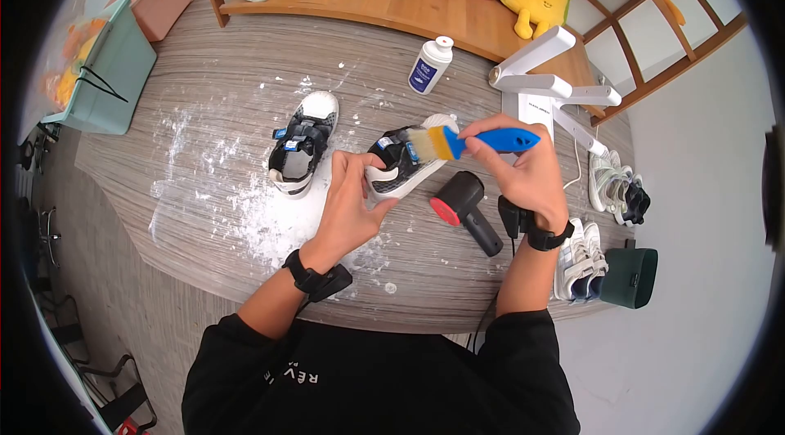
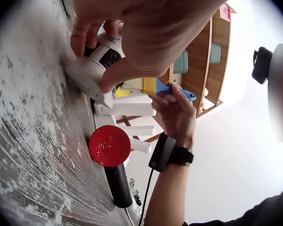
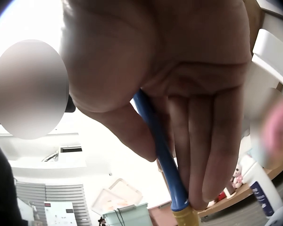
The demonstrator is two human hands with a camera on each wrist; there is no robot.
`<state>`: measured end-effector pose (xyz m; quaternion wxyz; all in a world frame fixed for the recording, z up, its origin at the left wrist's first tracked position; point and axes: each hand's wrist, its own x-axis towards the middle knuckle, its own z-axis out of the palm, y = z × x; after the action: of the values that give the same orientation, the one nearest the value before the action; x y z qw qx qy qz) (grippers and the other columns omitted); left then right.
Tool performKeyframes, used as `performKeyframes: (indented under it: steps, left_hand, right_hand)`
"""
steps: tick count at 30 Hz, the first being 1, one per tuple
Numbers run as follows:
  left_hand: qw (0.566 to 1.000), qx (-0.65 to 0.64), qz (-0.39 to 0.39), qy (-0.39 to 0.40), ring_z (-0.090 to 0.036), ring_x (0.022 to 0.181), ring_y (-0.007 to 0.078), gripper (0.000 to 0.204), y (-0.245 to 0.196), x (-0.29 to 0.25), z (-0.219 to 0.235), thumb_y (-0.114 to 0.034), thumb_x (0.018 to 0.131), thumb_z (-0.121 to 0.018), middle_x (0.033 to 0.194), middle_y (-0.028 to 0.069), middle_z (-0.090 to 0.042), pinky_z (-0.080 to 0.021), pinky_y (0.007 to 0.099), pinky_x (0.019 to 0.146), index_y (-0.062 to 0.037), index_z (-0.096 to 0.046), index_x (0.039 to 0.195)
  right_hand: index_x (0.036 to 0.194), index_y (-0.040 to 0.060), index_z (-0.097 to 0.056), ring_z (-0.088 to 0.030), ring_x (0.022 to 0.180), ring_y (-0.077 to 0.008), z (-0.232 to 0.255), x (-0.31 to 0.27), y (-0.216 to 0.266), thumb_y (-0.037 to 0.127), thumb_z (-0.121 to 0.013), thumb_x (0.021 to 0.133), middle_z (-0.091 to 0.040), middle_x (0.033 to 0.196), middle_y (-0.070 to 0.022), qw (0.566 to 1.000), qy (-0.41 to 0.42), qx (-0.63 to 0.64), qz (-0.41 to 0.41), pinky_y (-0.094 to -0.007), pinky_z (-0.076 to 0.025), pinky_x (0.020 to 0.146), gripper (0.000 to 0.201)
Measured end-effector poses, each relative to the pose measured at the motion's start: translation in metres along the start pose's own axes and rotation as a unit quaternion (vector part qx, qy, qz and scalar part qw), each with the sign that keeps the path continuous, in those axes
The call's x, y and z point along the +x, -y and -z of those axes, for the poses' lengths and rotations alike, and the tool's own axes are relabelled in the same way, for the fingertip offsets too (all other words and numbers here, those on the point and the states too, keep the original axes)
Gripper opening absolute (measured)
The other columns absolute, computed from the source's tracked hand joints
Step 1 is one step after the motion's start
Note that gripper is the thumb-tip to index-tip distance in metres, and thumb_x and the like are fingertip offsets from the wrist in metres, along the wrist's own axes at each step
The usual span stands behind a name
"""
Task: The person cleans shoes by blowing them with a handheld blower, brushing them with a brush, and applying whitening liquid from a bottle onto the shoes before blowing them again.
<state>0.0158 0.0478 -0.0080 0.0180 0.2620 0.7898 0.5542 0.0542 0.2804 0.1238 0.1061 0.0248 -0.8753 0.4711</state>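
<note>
My left hand (image 1: 349, 204) grips the heel of a black and white shoe (image 1: 402, 177), thumb on one side and fingers on the other. Its toe points away to the upper right, and the sole is tilted off level in the left wrist view. In my right hand (image 1: 523, 173) is a paintbrush (image 1: 499, 141) with a blue handle, pinched between thumb and fingers. The pale bristles (image 1: 425, 145) lie against the shoe's blue-marked strap. The matching shoe (image 1: 301, 147) stands upright on the table to the left, beside a patch of white powder (image 1: 270, 226).
A black hairdryer-like device (image 1: 462, 204) with a red end lies right of the held shoe. Behind stand a white bottle (image 1: 431, 65) and a white folding rack (image 1: 531, 79). Other shoes (image 1: 580, 259) and a green bin (image 1: 630, 278) are at right; a teal box (image 1: 114, 75) is at left.
</note>
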Motion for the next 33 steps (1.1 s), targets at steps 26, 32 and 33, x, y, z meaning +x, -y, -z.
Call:
performKeyframes:
  steps: [26,32,33]
  left_hand:
    - [0.999,0.001,0.020,0.029,-0.054,0.085,0.0228,0.065,-0.001,-0.001,0.000,0.003,0.071,-0.086,0.110,0.0110,-0.043,-0.050,0.0336,0.074,-0.0067,-0.051,0.125]
    - [1.000,-0.002,-0.004,0.001,-0.052,0.082,0.0180,0.065,-0.001,0.000,0.000,0.002,0.067,-0.089,0.106,0.0083,-0.043,-0.049,0.0292,0.070,-0.0065,-0.054,0.121]
    - [1.000,-0.002,-0.004,0.002,-0.052,0.082,0.0180,0.065,0.000,0.000,-0.001,0.002,0.067,-0.089,0.106,0.0083,-0.043,-0.049,0.0292,0.070,-0.0065,-0.054,0.121]
  right_hand:
    - [0.097,0.0013,-0.076,-0.071,0.074,-0.0168,-0.003,-0.002,0.002,0.003,-0.075,0.086,-0.076,0.086,-0.0107,0.990,0.137,0.002,0.032,-0.0281,-0.053,0.070,0.011]
    - [0.096,0.0023,-0.076,-0.071,0.071,-0.0189,0.008,-0.006,0.010,0.002,-0.074,0.087,-0.074,0.083,-0.0129,0.991,0.117,0.005,0.061,-0.0299,-0.054,0.069,0.009]
    - [0.096,0.0023,-0.076,-0.071,0.071,-0.0189,0.004,-0.005,0.014,0.002,-0.074,0.087,-0.074,0.083,-0.0129,0.991,0.116,0.006,0.060,-0.0299,-0.054,0.069,0.009]
